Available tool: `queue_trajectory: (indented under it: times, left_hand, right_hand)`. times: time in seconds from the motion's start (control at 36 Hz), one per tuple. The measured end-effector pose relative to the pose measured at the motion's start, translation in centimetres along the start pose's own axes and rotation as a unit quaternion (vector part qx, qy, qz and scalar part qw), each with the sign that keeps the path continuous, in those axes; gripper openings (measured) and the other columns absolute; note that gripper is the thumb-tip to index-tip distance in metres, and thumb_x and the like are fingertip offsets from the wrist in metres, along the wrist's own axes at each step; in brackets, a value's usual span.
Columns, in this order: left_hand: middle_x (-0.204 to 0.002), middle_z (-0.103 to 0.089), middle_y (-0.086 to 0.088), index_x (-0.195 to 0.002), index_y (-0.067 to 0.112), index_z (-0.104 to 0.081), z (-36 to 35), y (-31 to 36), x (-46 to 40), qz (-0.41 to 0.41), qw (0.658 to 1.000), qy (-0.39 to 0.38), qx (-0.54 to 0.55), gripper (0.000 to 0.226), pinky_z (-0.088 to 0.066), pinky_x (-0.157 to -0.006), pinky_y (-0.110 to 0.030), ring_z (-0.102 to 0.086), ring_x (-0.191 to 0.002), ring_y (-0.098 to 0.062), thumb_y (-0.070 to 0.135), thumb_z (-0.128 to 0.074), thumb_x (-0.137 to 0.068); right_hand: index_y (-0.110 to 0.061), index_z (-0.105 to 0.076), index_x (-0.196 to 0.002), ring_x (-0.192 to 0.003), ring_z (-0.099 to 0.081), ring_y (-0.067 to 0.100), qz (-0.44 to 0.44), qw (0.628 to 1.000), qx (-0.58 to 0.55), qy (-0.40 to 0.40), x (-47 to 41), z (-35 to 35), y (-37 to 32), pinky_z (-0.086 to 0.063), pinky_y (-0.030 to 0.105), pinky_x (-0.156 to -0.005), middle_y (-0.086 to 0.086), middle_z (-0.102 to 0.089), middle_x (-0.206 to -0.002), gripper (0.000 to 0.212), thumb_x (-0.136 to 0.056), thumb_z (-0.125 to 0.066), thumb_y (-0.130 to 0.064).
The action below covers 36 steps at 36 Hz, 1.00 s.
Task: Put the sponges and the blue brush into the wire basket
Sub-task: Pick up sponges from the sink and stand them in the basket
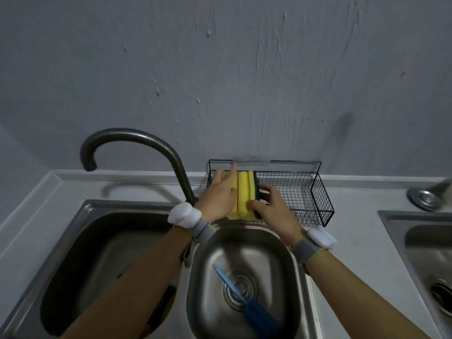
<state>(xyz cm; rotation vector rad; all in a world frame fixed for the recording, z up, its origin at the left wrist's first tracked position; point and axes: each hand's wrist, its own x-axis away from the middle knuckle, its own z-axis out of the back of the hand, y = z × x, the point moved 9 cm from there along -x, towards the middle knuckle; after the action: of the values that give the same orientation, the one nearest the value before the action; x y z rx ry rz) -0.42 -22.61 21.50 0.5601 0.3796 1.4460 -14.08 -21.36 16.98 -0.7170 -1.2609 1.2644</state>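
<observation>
Sponges (244,194), soft yellow foam blocks with a dark green scouring face, stand on edge at the left end of the black wire basket (318,192), and I see my left hand (217,196) flat against one side, my right hand (269,206) gripping the other. The brush (247,302), blue plastic with a slim handle, lies across the drain of the small oval steel sink (276,243). I can read no writing anywhere.

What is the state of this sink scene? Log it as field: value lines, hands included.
sponges: yellow-green stack, standing on edge at the wire basket's left end
wire basket: black, on the counter against the wall
blue brush: lying across the small basin's drain, untouched
left hand: pressed flat on the stack's left side
right hand: grip on the stack's right, green side
faucet: arched over the large basin
left to do: the brush
</observation>
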Motion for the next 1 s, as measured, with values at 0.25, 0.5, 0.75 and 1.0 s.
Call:
queue_trajectory:
  times: [0.25, 0.5, 0.75, 1.0]
  left_hand:
    - [-0.128, -0.035, -0.017, -0.115, 0.003, -0.045, 0.5, -3.4, -6.5, 0.076, 0.994, 0.073, -0.011, 0.032, -0.036, -0.087, -0.03, -0.052, -0.106, -0.034, 0.019, -0.057, -0.091]
    - [-0.129, -0.039, -0.025, -0.116, -0.003, -0.048, -3.8, -7.6, -9.3, 0.118, 0.99, 0.016, -0.082, 0.035, -0.045, -0.092, -0.041, -0.055, -0.105, -0.038, 0.017, -0.056, -0.089]
    - [-0.098, -0.06, -0.027, -0.089, -0.004, -0.062, -5.4, -8.4, -10.1, 0.066, 0.971, 0.024, -0.228, 0.022, -0.035, -0.091, -0.044, -0.05, -0.1, -0.038, 0.015, -0.05, -0.087]
    - [-0.08, -0.064, -0.016, -0.064, 0.003, -0.064, -4.7, -8.1, -9.4, 0.088, 0.935, 0.069, -0.336, 0.003, -0.046, -0.075, -0.045, -0.056, -0.086, -0.037, 0.006, -0.064, -0.065]
  right_hand:
    - [-0.009, -0.06, -0.114, -0.088, -0.065, 0.021, -0.053, 0.997, 0.061, -0.002, -8.5, -0.6, 0.6, -0.057, 0.042, -0.081, 0.008, -0.069, -0.104, 0.043, -0.08, -0.065, -0.035]
    - [-0.005, -0.07, -0.099, -0.098, -0.067, 0.038, -0.105, 0.987, 0.109, -0.047, -14.2, -3.7, 4.8, -0.055, 0.051, -0.088, 0.019, -0.073, -0.104, 0.036, -0.074, -0.067, -0.031]
    - [-0.001, -0.069, -0.099, -0.096, -0.067, 0.035, -0.101, 0.982, 0.145, -0.071, -15.9, -5.3, 5.2, -0.053, 0.039, -0.08, 0.02, -0.072, -0.103, 0.029, -0.083, -0.061, -0.024]
    - [-0.004, -0.071, -0.095, -0.094, -0.067, 0.034, -0.076, 0.983, 0.159, -0.05, -15.9, -5.3, 4.2, -0.055, 0.04, -0.083, 0.018, -0.073, -0.1, 0.023, -0.081, -0.063, -0.021]
